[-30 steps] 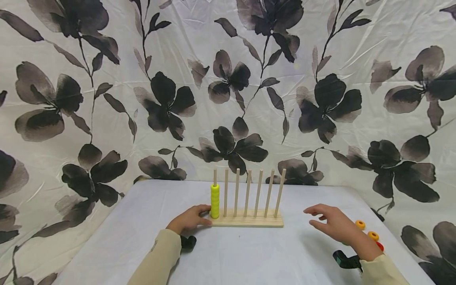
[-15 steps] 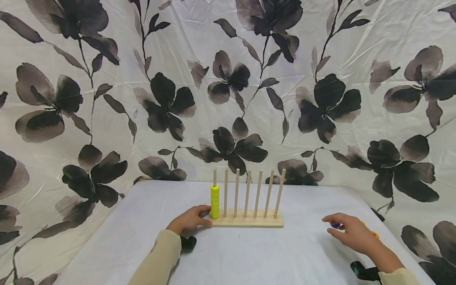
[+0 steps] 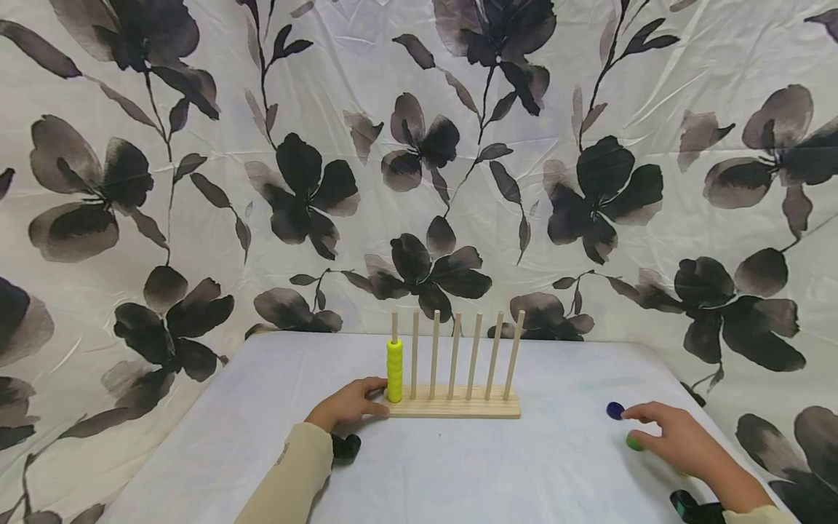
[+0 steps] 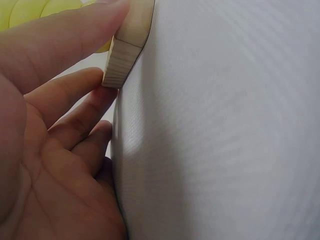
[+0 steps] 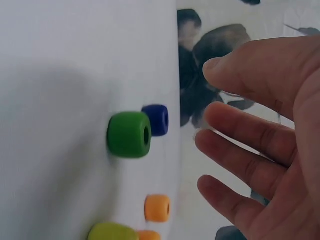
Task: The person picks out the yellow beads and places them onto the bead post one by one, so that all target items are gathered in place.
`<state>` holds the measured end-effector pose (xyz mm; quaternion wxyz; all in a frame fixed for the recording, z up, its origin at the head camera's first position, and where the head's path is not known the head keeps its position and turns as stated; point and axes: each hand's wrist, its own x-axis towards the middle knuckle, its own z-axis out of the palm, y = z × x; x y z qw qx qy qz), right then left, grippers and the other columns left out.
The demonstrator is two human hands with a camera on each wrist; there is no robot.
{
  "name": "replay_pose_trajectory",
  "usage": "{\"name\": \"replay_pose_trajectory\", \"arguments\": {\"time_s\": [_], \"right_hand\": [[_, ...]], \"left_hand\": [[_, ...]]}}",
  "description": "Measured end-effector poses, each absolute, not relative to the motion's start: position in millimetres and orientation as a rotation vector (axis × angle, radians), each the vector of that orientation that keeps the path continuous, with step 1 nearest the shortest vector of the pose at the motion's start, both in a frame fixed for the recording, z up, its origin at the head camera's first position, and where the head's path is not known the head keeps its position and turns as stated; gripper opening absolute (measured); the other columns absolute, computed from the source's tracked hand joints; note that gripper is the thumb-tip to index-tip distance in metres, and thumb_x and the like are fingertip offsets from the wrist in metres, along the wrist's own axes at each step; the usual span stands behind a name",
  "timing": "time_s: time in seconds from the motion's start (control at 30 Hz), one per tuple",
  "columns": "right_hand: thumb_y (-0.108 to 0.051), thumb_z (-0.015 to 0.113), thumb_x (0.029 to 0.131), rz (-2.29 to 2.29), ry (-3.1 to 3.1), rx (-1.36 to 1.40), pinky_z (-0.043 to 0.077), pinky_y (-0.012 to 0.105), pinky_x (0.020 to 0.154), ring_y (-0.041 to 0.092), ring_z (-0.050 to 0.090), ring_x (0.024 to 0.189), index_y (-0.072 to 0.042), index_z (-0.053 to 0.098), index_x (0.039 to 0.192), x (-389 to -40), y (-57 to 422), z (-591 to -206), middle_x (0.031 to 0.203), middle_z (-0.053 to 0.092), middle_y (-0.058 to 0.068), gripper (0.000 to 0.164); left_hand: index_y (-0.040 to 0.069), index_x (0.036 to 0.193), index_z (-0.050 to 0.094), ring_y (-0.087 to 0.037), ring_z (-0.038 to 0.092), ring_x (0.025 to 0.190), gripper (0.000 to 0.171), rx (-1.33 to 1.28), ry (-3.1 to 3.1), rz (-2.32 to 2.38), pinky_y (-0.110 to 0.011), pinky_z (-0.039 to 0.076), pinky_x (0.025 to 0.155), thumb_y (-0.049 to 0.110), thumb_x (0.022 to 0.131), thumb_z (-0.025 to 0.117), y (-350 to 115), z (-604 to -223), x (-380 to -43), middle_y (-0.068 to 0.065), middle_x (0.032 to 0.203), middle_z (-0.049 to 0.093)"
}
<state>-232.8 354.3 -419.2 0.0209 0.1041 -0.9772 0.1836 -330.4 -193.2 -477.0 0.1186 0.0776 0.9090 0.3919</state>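
Observation:
A wooden peg stand [image 3: 458,411] with several upright pegs sits mid-table. Yellow beads [image 3: 394,371] are stacked on its leftmost peg; the other pegs are bare. My left hand [image 3: 350,404] holds the stand's left end, and in the left wrist view the thumb lies along the base [image 4: 125,55] with a fingertip at its corner. Over the right side of the table hovers my right hand [image 3: 681,437], fingers relaxed and spread, holding nothing. Close to its fingertips are a blue bead [image 3: 614,410] and a green bead [image 3: 633,442].
Past the green bead in the right wrist view lie orange beads, one of them whole in view [image 5: 157,208], and a yellow-green bead [image 5: 112,232] at the bottom edge. A floral cloth [image 3: 419,145] hangs behind the white table [image 3: 511,473].
My right hand has moved right and slightly down, uncovering the blue and green beads while its arm now covers the orange ones. My left hand stays at the stand's end.

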Motion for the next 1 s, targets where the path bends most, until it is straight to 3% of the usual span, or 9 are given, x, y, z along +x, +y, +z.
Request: {"name": "replay_pose_trajectory", "arguments": {"time_s": [0.27, 0.53, 0.8, 1.0], "right_hand": [[-0.018, 0.075, 0.08, 0.526, -3.084, 0.252, 0.055, 0.051, 0.08, 0.033, 0.063, 0.099, -0.009, 0.069, 0.108, -232.3, 374.1, -426.2, 0.112, 0.068, 0.014, 0.03], [-0.022, 0.076, 0.08, 0.531, -3.179, 0.16, 0.054, 0.05, 0.08, 0.03, 0.063, 0.095, -0.007, 0.068, 0.108, -229.4, 385.2, -429.1, 0.11, 0.068, 0.013, 0.033], [-0.012, 0.072, 0.08, 0.554, -3.23, 0.045, 0.046, 0.034, 0.066, 0.018, 0.05, 0.079, -0.004, 0.068, 0.108, -226.5, 392.5, -437.1, 0.091, 0.06, 0.002, 0.029], [-0.01, 0.072, 0.08, 0.541, -3.262, 0.011, 0.052, 0.04, 0.071, 0.017, 0.051, 0.079, -0.004, 0.069, 0.105, -226.9, 394.7, -442.4, 0.09, 0.061, 0.001, 0.026]], "left_hand": [[0.014, 0.141, 0.051, -0.037, 0.034, 0.142, 0.074, 0.224, 2.649, 1.151, -0.06, 0.026, 0.115, 0.031, 0.076, 0.081, -192.1, -477.1, -330.5, -0.011, 0.149, 0.046], [0.013, 0.14, 0.052, -0.037, 0.035, 0.142, 0.072, 0.241, 2.647, 1.166, -0.059, 0.026, 0.115, 0.03, 0.076, 0.081, -194.2, -478.6, -331.0, -0.011, 0.148, 0.047], [0.014, 0.139, 0.053, -0.038, 0.034, 0.142, 0.071, 0.238, 2.654, 1.154, -0.06, 0.026, 0.114, 0.03, 0.076, 0.081, -194.5, -477.3, -330.2, -0.011, 0.148, 0.047], [0.014, 0.14, 0.052, -0.036, 0.034, 0.142, 0.07, 0.252, 2.651, 1.166, -0.059, 0.025, 0.116, 0.029, 0.077, 0.08, -194.6, -477.8, -331.3, -0.011, 0.148, 0.047]]}}
